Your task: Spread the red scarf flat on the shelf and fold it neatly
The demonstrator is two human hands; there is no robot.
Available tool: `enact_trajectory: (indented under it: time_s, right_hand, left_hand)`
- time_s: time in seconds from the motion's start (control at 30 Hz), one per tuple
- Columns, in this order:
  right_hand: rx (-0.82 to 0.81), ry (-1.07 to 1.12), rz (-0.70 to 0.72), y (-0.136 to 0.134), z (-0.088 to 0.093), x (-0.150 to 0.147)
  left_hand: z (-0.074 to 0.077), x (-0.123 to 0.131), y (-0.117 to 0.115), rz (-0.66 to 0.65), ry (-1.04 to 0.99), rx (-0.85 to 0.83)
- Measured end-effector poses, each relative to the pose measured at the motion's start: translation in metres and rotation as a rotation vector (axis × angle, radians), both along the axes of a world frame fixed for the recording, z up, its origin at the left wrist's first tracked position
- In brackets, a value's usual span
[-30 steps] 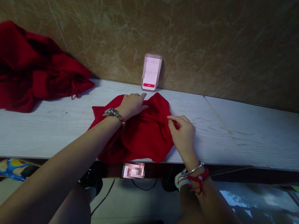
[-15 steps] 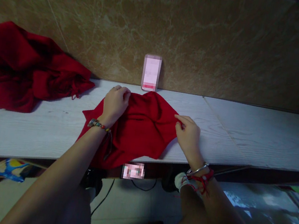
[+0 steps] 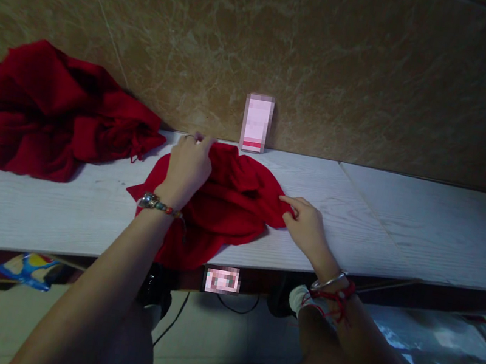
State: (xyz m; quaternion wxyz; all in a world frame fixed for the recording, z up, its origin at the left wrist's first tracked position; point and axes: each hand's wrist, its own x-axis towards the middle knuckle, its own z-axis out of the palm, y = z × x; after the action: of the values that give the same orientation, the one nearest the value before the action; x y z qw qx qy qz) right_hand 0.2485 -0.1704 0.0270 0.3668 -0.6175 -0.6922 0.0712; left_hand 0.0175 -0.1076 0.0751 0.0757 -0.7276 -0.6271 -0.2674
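A piece of red cloth lies rumpled on a narrow white wood-grain table, its lower part hanging over the near edge. My left hand, with a beaded bracelet at the wrist, is closed on the cloth's upper left; its fingertips are partly hidden behind the hand. At the right end, thumb and index finger of my right hand pinch a corner of the same cloth. Folds run across the fabric between both hands. A pointed corner sticks out left of my left wrist.
Another heap of red fabric with a thin cord lies at the left. A phone-like object, its face blurred, leans on the brown marbled wall. A blue packet sits below the table; a cable hangs near the floor.
The cloth has bunched up: its right side is narrower, with more folds, and its lower right edge has drawn upward. My right hand has shifted slightly downward. The whole view has moved a little.
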Motion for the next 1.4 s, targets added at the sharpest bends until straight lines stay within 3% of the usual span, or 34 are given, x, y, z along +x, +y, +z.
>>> enact_trajectory:
  time_s: [0.1, 0.17, 0.43, 0.57, 0.7, 0.87, 1.07, 1.3, 1.4]
  right_hand:
    - [-0.035, -0.01, 0.052, -0.001, 0.001, -0.005]
    - [-0.027, -0.016, 0.075, -0.001, 0.0, -0.007]
    - [-0.073, -0.072, 0.086, 0.0, -0.006, -0.01]
    - [-0.014, -0.086, 0.06, 0.002, -0.008, -0.01]
    - [0.068, -0.066, 0.011, 0.003, -0.007, -0.008]
    - [0.2, 0.015, -0.041, 0.002, 0.0, -0.001]
    - [0.324, 0.039, -0.103, 0.001, 0.006, 0.009]
    - [0.362, -0.005, -0.214, 0.004, 0.008, 0.022]
    - [0.358, -0.038, -0.27, 0.005, 0.01, 0.025]
  left_hand:
    - [0.001, 0.022, -0.008, -0.181, 0.147, -0.081]
    - [-0.003, 0.031, -0.009, -0.232, 0.231, -0.154]
    - [-0.011, 0.032, -0.007, -0.192, 0.273, -0.201]
    - [-0.01, 0.032, -0.008, -0.182, 0.324, -0.264]
    - [-0.009, 0.031, -0.007, -0.191, 0.273, -0.206]
    - [0.006, 0.018, -0.006, -0.073, 0.099, -0.075]
    - [0.027, -0.012, -0.005, 0.138, -0.091, -0.041]
    - [0.033, -0.042, -0.006, 0.298, -0.259, -0.032]
    - [0.034, -0.048, -0.008, 0.332, -0.25, -0.1]
